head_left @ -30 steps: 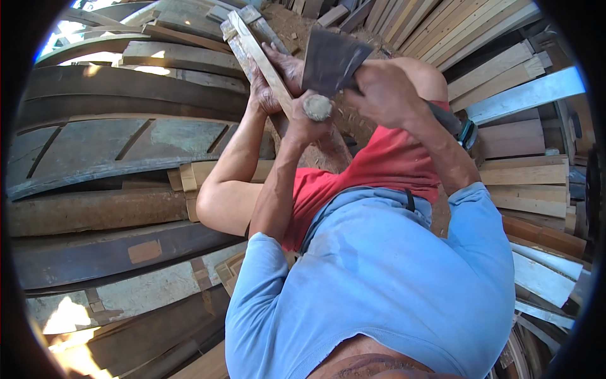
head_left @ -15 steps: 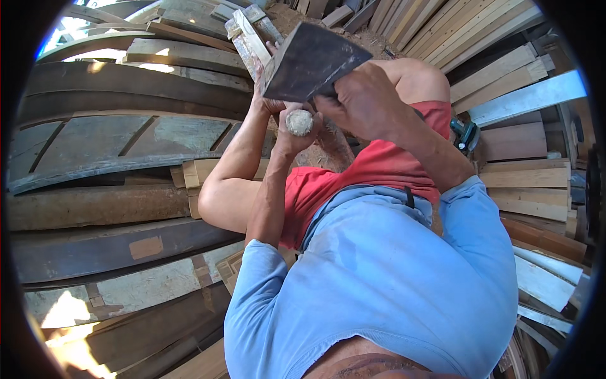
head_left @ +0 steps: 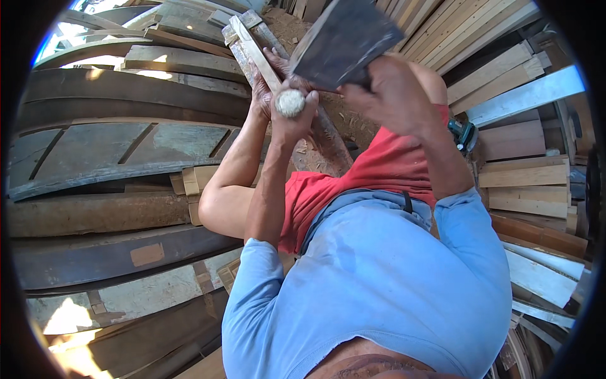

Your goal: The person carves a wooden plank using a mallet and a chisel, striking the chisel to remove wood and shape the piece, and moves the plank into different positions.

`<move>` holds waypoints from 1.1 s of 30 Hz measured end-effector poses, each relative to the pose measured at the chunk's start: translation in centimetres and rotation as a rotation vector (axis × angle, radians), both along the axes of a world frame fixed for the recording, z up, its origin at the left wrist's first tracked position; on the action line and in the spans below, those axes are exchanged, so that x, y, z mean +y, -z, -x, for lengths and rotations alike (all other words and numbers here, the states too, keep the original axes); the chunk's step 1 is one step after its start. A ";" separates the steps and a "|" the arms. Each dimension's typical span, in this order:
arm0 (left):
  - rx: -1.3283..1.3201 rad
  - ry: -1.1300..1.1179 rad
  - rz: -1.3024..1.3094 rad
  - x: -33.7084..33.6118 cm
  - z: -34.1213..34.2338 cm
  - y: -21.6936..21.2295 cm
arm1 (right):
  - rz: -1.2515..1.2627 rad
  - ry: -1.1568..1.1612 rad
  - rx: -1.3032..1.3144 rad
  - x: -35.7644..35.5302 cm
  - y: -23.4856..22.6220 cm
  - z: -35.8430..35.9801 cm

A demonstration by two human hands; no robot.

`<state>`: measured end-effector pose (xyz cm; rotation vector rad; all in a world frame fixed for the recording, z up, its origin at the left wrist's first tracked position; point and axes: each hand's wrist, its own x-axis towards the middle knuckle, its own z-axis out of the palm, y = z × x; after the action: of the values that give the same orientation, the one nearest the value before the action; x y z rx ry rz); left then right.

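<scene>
My left hand (head_left: 292,126) is wrapped round the handle of a chisel (head_left: 290,103). Its round, pale, battered end faces up at me, and the blade is hidden beneath. A dark, block-headed mallet (head_left: 346,45) is raised above and to the right of the chisel, apart from it. My right hand (head_left: 394,95) grips the mallet by its handle, which is mostly hidden, and is slightly blurred. Below the chisel runs a narrow wooden strip (head_left: 254,50) on a worn timber (head_left: 331,140). My bare feet (head_left: 261,93) press in beside the strip.
Long planks and curved boards (head_left: 113,151) are stacked along the left. More timber (head_left: 470,38) lies at the upper right. A green power tool (head_left: 464,134) sits by my right thigh. Wood shavings (head_left: 303,151) cover the ground between my legs.
The mallet and my right hand have moved right and slightly up, away from the chisel. My left hand has shifted the chisel a little left and farther away, toward the strip.
</scene>
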<state>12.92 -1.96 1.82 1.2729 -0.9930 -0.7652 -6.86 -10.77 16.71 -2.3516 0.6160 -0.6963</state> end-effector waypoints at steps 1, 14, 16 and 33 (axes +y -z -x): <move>0.023 -0.004 0.026 -0.5 -0.1 -0.6 | -0.010 0.017 -0.049 -0.2 -0.7 0.4; -0.343 0.041 -0.019 -1.8 0.2 0.6 | -0.062 0.083 -0.323 -0.4 -2.6 3.3; -0.393 0.059 -0.011 -1.3 0.4 0.8 | -0.069 0.097 -0.185 -0.6 -2.2 2.9; -0.578 0.005 0.253 0.7 0.3 1.1 | 0.317 -0.121 0.085 0.0 4.7 -2.9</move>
<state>12.65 -1.28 0.75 1.2914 -1.5036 -0.2539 -3.97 -10.73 11.99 -2.6972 0.4178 -0.6835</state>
